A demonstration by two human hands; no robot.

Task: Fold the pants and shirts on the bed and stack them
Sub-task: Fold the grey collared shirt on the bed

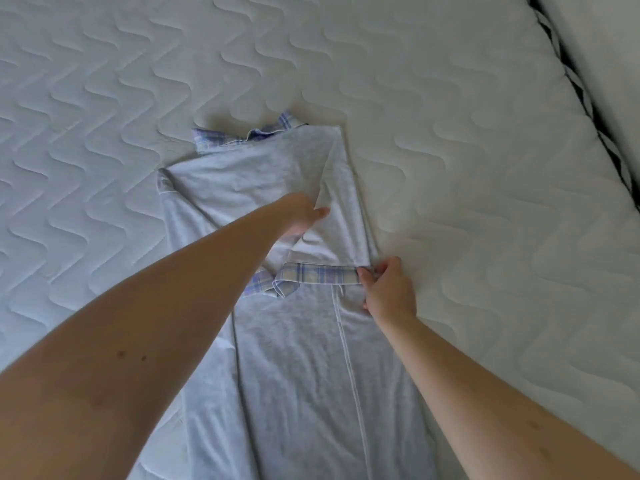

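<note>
A light grey shirt [298,358] with plaid trim lies lengthwise on the bed, its plaid collar [242,133] at the far end. A plaid sleeve cuff [322,273] lies folded across the middle of the shirt. My left hand [301,213] rests flat on the grey cloth just beyond the cuff, fingers straight and pointing right. My right hand [388,289] pinches the right end of the plaid cuff at the shirt's right edge.
The quilted white mattress [450,150] spreads on all sides of the shirt. Its right edge, with dark piping [581,98], runs diagonally at the upper right. No other garments show in this view.
</note>
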